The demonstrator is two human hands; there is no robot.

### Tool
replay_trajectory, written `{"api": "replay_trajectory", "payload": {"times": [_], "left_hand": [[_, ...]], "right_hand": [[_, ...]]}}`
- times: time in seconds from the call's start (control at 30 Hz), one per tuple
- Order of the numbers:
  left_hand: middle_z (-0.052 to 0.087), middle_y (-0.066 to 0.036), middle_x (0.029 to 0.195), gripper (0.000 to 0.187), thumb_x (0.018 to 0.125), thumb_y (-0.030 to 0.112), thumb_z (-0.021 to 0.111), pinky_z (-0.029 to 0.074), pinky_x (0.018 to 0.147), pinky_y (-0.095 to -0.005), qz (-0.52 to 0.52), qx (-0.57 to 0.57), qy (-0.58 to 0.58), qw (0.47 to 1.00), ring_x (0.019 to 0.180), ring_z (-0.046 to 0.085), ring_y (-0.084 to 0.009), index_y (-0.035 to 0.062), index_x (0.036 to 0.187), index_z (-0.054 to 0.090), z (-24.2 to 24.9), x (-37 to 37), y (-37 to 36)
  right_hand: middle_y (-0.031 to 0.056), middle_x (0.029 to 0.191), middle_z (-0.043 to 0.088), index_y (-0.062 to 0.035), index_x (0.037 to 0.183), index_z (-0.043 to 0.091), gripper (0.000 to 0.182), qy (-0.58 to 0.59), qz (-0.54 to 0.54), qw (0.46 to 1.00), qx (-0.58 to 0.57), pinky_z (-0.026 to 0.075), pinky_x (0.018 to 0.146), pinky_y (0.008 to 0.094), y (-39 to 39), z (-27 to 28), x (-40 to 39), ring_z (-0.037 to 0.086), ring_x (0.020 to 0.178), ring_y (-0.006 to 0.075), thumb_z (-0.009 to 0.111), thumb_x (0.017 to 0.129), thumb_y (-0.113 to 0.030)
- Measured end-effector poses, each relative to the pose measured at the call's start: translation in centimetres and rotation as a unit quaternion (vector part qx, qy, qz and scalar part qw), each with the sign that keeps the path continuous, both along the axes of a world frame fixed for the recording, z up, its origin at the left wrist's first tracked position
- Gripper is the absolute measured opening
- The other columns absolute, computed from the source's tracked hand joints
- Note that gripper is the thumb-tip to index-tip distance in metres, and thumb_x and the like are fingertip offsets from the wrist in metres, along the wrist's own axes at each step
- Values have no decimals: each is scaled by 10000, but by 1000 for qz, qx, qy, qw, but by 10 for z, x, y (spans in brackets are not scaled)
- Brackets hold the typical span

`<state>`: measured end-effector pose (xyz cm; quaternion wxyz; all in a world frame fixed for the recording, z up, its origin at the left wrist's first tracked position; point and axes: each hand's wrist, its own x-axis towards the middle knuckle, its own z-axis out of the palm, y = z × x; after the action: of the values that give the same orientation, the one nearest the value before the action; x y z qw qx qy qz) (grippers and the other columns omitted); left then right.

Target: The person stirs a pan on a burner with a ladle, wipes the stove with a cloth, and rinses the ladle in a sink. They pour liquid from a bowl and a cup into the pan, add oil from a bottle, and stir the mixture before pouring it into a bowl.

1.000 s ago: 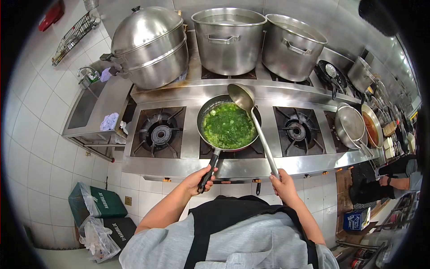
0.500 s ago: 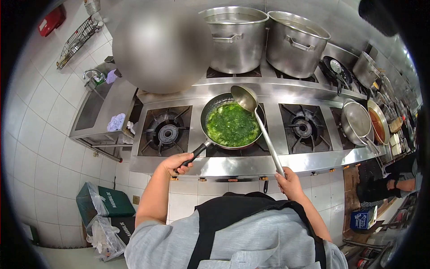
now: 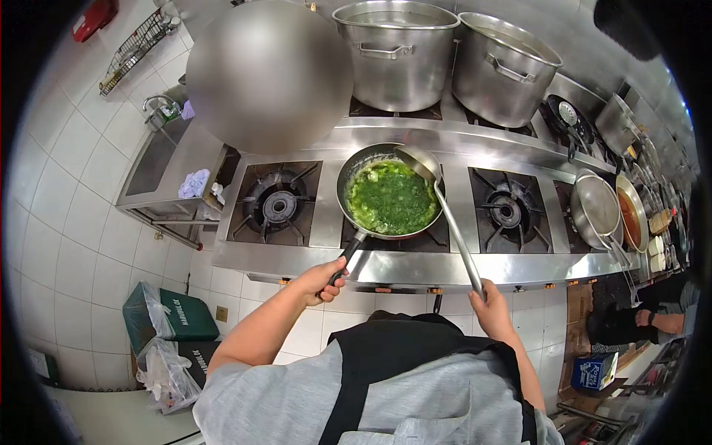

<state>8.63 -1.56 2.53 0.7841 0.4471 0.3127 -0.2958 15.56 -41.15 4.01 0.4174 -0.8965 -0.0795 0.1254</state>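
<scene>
A dark frying pan (image 3: 348,182) full of chopped green vegetables (image 3: 391,199) sits on the middle burner of a steel gas range (image 3: 386,265). My left hand (image 3: 320,282) grips the pan's black handle at the range's front edge. My right hand (image 3: 491,305) holds the long handle of a metal ladle (image 3: 421,161), whose bowl rests at the pan's far right rim, above the greens.
Empty burners lie left (image 3: 276,204) and right (image 3: 507,211) of the pan. Two tall stockpots (image 3: 397,52) (image 3: 503,68) stand behind. A lidded wok (image 3: 595,205) and a pan of red sauce (image 3: 630,213) sit far right. A sink (image 3: 152,159) is at left, bins (image 3: 167,319) on the floor. Another person (image 3: 653,319) stands at right.
My left hand swung the pan handle out to the left and back toward centre. The ladle bowl slid slightly right along the pan's rim. The view shifted a little.
</scene>
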Motion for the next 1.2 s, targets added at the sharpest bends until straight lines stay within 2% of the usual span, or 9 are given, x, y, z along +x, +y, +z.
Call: {"api": "replay_trajectory", "payload": {"times": [0.07, 0.17, 0.3, 0.5, 0.63, 0.77, 0.9, 1.1, 1.2], "left_hand": [[445, 23, 666, 390, 931, 481, 532, 254, 366, -178, 20, -31, 7, 999, 455, 334, -38, 96, 971, 483, -3, -2, -8], [475, 13, 695, 366, 929, 435, 562, 321, 395, -184, 97, -108, -4, 989, 478, 374, -56, 85, 1006, 487, -19, -3, -32], [481, 7, 724, 300, 957, 386, 528, 285, 367, -165, 142, -146, -10, 979, 468, 357, -44, 103, 1047, 490, -17, -5, -42], [463, 10, 731, 290, 969, 341, 515, 236, 345, -153, 70, -53, -39, 995, 464, 333, -31, 139, 1174, 474, -4, -3, -37], [454, 13, 724, 293, 973, 336, 506, 224, 343, -147, 43, -26, -36, 998, 462, 325, -28, 136, 1184, 472, 1, 0, -15], [461, 15, 726, 307, 971, 335, 510, 216, 331, -147, 15, -4, -42, 999, 454, 325, -22, 113, 1181, 481, 0, 6, 13], [472, 19, 729, 301, 959, 340, 537, 238, 325, -138, -3, 8, -43, 999, 438, 325, -14, 109, 1150, 505, 3, 8, 25], [499, 9, 752, 313, 946, 350, 561, 263, 335, -137, 3, 10, -59, 998, 454, 362, -19, 100, 1131, 522, -1, 6, 29], [536, -13, 789, 298, 933, 340, 589, 324, 352, -142, 20, 22, -84, 996, 498, 429, -34, 81, 1050, 497, 2, 3, 27]], "right_hand": [[295, 864, 628, -9, 1143, 510, 364, -31, 3, 997, -66, 482, 719, 475, 8, 10, 14, 600, 845, 479, 608, 867, -225], [303, 891, 629, -29, 1202, 483, 403, -7, -3, 992, -126, 472, 742, 509, 25, 22, 27, 603, 875, 477, 594, 876, -237], [311, 919, 627, -43, 1244, 458, 432, 1, 3, 990, -139, 467, 766, 520, 37, 10, 44, 599, 889, 480, 583, 881, -243], [292, 952, 639, -50, 1297, 460, 467, -55, 62, 994, -74, 482, 793, 470, 60, -11, 72, 619, 897, 453, 580, 880, -222], [244, 977, 647, -53, 1300, 503, 484, 121, 71, 987, -76, 486, 801, 370, 80, 42, 95, 643, 877, 321, 605, 859, -222], [202, 962, 661, -123, 1315, 511, 500, -1, 226, 959, -172, 495, 768, 387, 67, 67, 126, 652, 839, 309, 608, 842, -252], [203, 921, 664, -170, 1286, 542, 482, -125, 292, 885, -339, 504, 773, 441, 73, 142, 124, 644, 851, 347, 616, 812, -220], [38, 757, 614, -336, 1210, 606, 450, -382, 334, 692, -513, 518, 579, 368, 62, 200, 132, 648, 684, 230, 549, 821, -117], [44, 757, 592, -342, 1209, 606, 469, -437, 336, 646, -528, 506, 553, 364, 51, 222, 141, 628, 643, 236, 573, 792, -129]]}}
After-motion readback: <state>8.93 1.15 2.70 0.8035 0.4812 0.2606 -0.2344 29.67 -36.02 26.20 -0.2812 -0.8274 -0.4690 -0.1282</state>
